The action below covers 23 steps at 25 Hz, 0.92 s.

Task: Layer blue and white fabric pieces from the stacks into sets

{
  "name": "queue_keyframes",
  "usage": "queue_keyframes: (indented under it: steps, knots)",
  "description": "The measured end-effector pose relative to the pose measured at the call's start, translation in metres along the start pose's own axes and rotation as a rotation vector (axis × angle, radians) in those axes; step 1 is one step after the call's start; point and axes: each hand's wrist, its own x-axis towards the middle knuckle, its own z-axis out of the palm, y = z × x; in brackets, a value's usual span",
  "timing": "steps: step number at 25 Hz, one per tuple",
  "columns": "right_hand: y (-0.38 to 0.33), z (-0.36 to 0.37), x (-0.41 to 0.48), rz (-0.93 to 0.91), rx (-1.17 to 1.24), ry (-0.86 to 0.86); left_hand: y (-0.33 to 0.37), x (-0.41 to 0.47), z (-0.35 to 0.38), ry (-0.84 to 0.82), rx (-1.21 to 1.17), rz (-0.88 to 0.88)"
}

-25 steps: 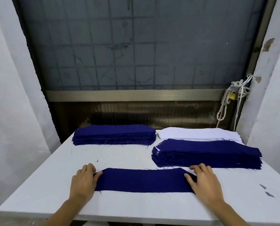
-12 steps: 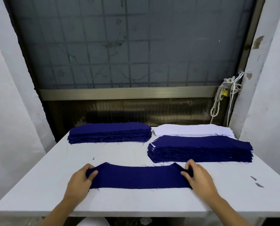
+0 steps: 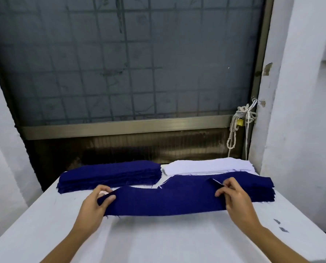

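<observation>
A long dark blue fabric piece (image 3: 162,202) is lifted off the white table (image 3: 158,240), stretched between both hands. My left hand (image 3: 94,204) pinches its left end, thumb on top. My right hand (image 3: 234,198) pinches its right end, where a white edge shows under the blue. Behind it at the right lies a stack of blue pieces (image 3: 257,186), partly hidden by the held piece. A white stack (image 3: 205,166) sits at the back right. Another blue stack (image 3: 111,175) sits at the back left.
A dark gridded window panel (image 3: 130,73) with a metal rail rises right behind the table. White walls close in on both sides. A knotted rope with a padlock (image 3: 239,122) hangs at the right. Small blue scraps (image 3: 280,225) lie near the table's right edge.
Both hands have gone from resting on the flat blue piece to pinching its ends and lifting it up and away toward the stacks. The camera tilted upward.
</observation>
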Motion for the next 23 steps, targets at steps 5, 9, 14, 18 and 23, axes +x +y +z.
queue_keyframes:
  steps: [5, 9, 14, 18, 23]
  knots:
    - [0.061, -0.032, 0.069, 0.252, -0.147, -0.013, 0.06, 0.047, 0.082, -0.112, 0.054, 0.111]
    - [0.108, -0.051, 0.107, 0.391, -0.291, -0.076, 0.094, 0.083, 0.145, -0.184, 0.112, 0.032]
    - [0.15, -0.055, 0.123, 0.474, -0.302, -0.103, 0.085, 0.095, 0.189, -0.219, 0.342, -0.038]
    - [0.169, -0.043, 0.117, 0.475, -0.285, -0.135, 0.059, 0.089, 0.197, -0.256, 0.42, -0.1]
    - [0.182, -0.032, 0.101, 0.499, -0.314, -0.122, 0.043, 0.08, 0.199, -0.289, 0.361, -0.117]
